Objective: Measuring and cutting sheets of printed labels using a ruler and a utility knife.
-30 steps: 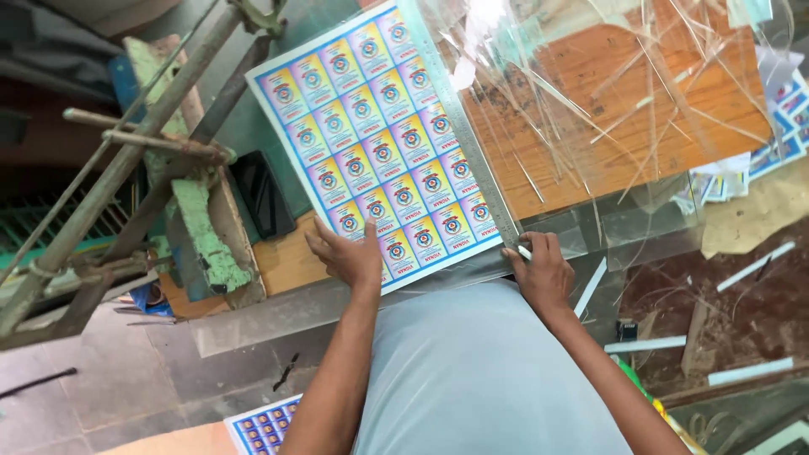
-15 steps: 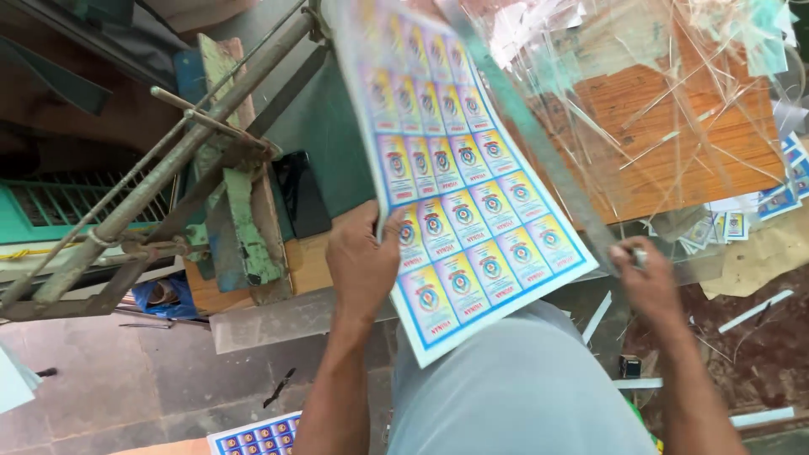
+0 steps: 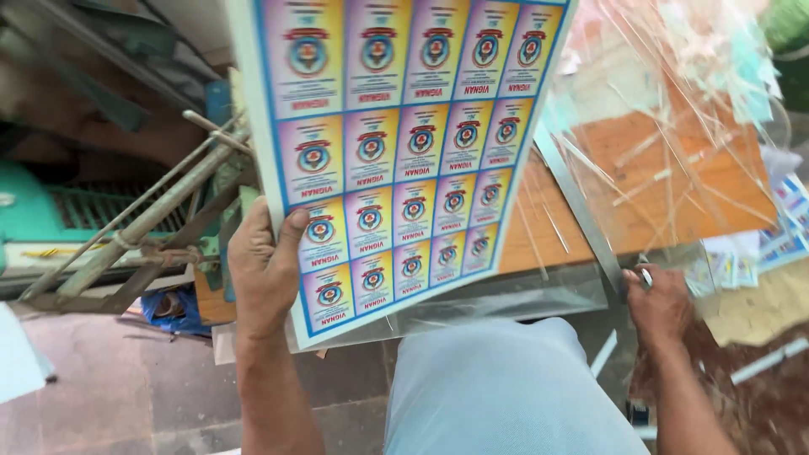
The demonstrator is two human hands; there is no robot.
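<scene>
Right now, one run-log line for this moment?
left hand: grips printed label sheet, lifted off table | right hand: at metal straightedge on wooden table | clear film strips scattered

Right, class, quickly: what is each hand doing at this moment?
Left hand: closed on the edge of the printed sheet, lifting it.
Right hand: closed around a small white object by the metal strip; what it is cannot be told.

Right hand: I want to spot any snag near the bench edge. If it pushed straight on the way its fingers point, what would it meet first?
The right hand points up and left, so it would probably first meet the metal straightedge on the wooden bench; depth is unclear.
</scene>
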